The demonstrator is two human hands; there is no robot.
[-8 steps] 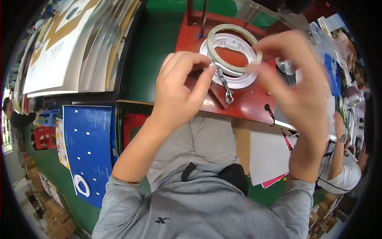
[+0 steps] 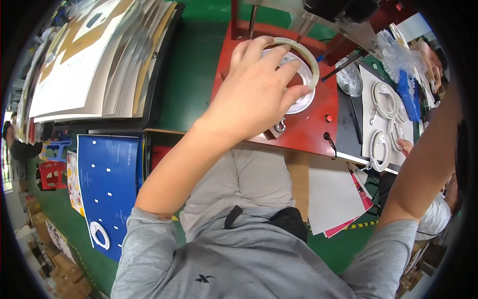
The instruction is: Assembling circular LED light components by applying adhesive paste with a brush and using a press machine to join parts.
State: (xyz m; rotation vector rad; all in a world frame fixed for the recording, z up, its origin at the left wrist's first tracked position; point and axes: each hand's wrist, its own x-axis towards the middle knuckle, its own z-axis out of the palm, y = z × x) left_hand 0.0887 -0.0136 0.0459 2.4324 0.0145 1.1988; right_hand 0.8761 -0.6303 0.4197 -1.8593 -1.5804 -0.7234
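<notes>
My left hand (image 2: 266, 82) spans a pale toothed ring (image 2: 311, 62), fingers curled over its far side and thumb against its near right rim. Beneath lies a white plastic round housing (image 2: 301, 105), mostly covered by the hand and ring. Both rest on the red base (image 2: 311, 130) of a small press. A metal snap hook (image 2: 280, 125) pokes out below the palm. My right forearm (image 2: 428, 154) reaches out to the far right; its hand lies beyond the picture's rim.
Black-and-metal press parts (image 2: 343, 15) stand over the red base. On the right, several ring-shaped pieces with hooks (image 2: 379, 150) lie on white sheets, near another person's hand (image 2: 406, 147). Paper stacks (image 2: 79, 65) fill the left; a blue printed sheet (image 2: 107, 189) hangs lower.
My left hand has moved right and forward from the snap hook onto the toothed ring. My right hand has left the ring and swung right, out of the picture.
</notes>
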